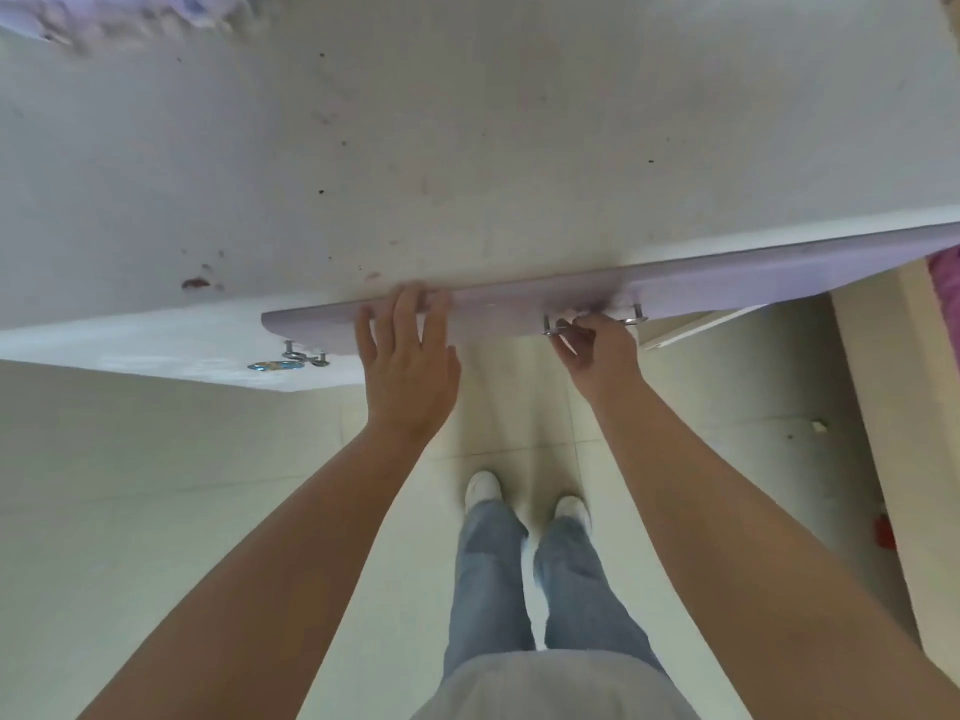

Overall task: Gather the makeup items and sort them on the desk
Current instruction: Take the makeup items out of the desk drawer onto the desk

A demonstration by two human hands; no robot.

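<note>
1. Person is standing at a white desk, both arms reaching forward to a pale lilac drawer front under its edge.
2. Right hand is curling its fingers round the metal handle on the drawer front; grip is narrow, holding the bar. Judging this as the working hand for sliding the drawer.
3. Left hand is lying flat, fingers fairly straight and spread, fingertips resting on the top edge of the drawer front. It is holding nothing; likely steadying or guiding the panel so it runs square.
4. Cannot tell whether the drawer is being opened or closed. At the right a pale drawer side is showing behind the front, so it is standing at least partly out.
5. A second handle is sitting lower left on another white front, with a small blue-gold item beside it; too blurred to name.
6. Makeup items: none are showing. The desk top is carrying only specks and a reddish smear. Whether they are inside the drawer is hidden, since the interior is blocked by the front and desk edge.
7. Top left, a lilac blurred shape is cut off by the frame. At far right a pink patch and a red object on the floor are unclear.
8. Legs in jeans and white shoes are standing on pale tile below.
</note>
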